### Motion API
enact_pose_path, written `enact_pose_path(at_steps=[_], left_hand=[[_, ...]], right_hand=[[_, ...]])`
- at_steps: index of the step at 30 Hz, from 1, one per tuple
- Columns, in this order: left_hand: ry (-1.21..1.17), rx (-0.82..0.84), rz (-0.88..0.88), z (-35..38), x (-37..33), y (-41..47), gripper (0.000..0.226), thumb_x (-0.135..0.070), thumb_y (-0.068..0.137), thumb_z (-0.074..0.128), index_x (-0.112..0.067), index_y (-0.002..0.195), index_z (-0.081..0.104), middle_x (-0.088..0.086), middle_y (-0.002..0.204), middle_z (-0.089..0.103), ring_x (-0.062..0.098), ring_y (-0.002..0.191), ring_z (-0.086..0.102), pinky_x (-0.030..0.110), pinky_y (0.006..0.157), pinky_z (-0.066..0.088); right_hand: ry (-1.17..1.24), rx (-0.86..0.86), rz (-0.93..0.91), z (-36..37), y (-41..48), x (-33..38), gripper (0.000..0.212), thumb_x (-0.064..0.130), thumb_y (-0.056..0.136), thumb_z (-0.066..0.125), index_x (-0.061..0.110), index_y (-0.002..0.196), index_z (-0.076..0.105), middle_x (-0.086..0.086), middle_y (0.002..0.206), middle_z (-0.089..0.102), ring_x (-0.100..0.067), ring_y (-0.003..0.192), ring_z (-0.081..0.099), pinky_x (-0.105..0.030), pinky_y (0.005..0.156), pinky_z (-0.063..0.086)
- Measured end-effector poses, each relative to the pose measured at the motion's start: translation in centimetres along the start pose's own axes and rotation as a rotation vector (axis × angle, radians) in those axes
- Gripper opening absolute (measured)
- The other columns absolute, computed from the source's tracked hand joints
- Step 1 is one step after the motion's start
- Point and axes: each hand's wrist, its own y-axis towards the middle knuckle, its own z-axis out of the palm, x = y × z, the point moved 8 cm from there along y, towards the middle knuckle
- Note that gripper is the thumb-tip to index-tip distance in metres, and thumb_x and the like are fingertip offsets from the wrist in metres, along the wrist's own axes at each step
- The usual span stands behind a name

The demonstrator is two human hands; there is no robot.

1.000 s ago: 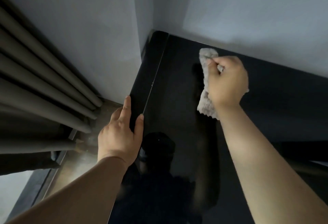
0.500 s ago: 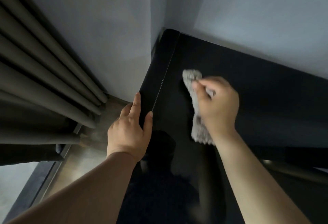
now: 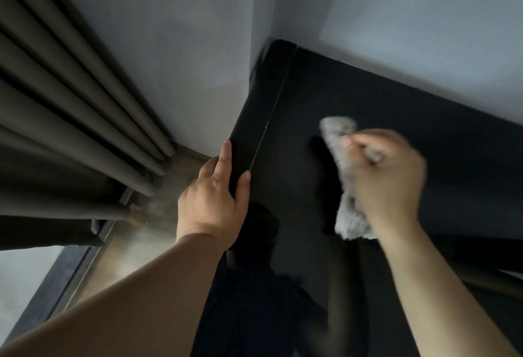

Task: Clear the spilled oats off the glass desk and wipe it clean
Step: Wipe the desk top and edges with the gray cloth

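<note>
Midway across the tabletop (image 3: 424,130), your right hand (image 3: 387,184) grips the cloth (image 3: 351,220), apparently mid-wipe; your left hand (image 3: 209,206) rests straight-fingered on its edge. Next, sweep its far corner.

On black glass counter (image 3: 424,141), under right hand (image 3: 387,178), crumpled grey cloth (image 3: 351,222); left hand (image 3: 209,206) on counter's left edge.
</note>
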Motion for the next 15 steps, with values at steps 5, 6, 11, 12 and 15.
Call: enact_pose_path(at_steps=[5, 6, 11, 12, 15], left_hand=[[0.017, -0.002, 0.002, 0.1, 0.0, 0.0, 0.061, -0.052, 0.097, 0.027, -0.033, 0.153, 0.01, -0.001, 0.143, 0.044, 0.025, 0.111, 0.057, 0.033, 0.081, 0.042], [0.018, -0.002, 0.002, 0.1, 0.0, 0.0, 0.061, -0.052, 0.098, 0.027, -0.033, 0.153, 0.01, -0.001, 0.142, 0.045, 0.025, 0.111, 0.056, 0.032, 0.08, 0.041], [0.011, -0.009, 0.008, 0.1, 0.0, 0.0, 0.062, -0.052, 0.097, 0.028, -0.032, 0.153, 0.011, -0.001, 0.141, 0.046, 0.025, 0.112, 0.055, 0.034, 0.082, 0.042], [0.012, -0.01, 0.01, 0.2, 0.0, 0.0, 0.062, -0.052, 0.097, 0.029, -0.032, 0.153, 0.012, 0.0, 0.141, 0.046, 0.025, 0.113, 0.055, 0.034, 0.083, 0.042], [0.015, -0.02, 0.018, 0.2, 0.0, 0.1, 0.062, -0.052, 0.098, 0.029, -0.031, 0.153, 0.012, 0.0, 0.142, 0.045, 0.026, 0.113, 0.055, 0.035, 0.084, 0.043]], right_hand=[[-0.156, -0.189, 0.237, 0.8, 0.5, -3.4, 0.017, 0.03, 0.09, 0.062, 0.018, 0.095, 0.073, 0.001, 0.102, 0.068, -0.018, 0.091, 0.063, -0.027, 0.07, 0.042], [-0.131, -0.18, 0.211, 1.6, -0.2, -2.4, 0.014, 0.029, 0.088, 0.064, 0.02, 0.093, 0.073, 0.003, 0.1, 0.068, -0.018, 0.089, 0.063, -0.03, 0.07, 0.046], [0.019, 0.109, -0.004, 2.8, -5.3, 1.9, 0.006, 0.026, 0.085, 0.07, 0.022, 0.086, 0.074, 0.013, 0.092, 0.068, -0.006, 0.084, 0.064, -0.024, 0.074, 0.051], [0.074, 0.231, -0.015, 2.8, -6.0, 2.1, 0.005, 0.027, 0.084, 0.072, 0.022, 0.085, 0.075, 0.015, 0.091, 0.068, -0.004, 0.084, 0.065, -0.022, 0.076, 0.051], [0.177, 0.344, 0.022, 0.5, -4.6, 1.1, 0.003, 0.028, 0.082, 0.074, 0.026, 0.081, 0.074, 0.013, 0.086, 0.07, -0.003, 0.084, 0.067, -0.023, 0.076, 0.051]])
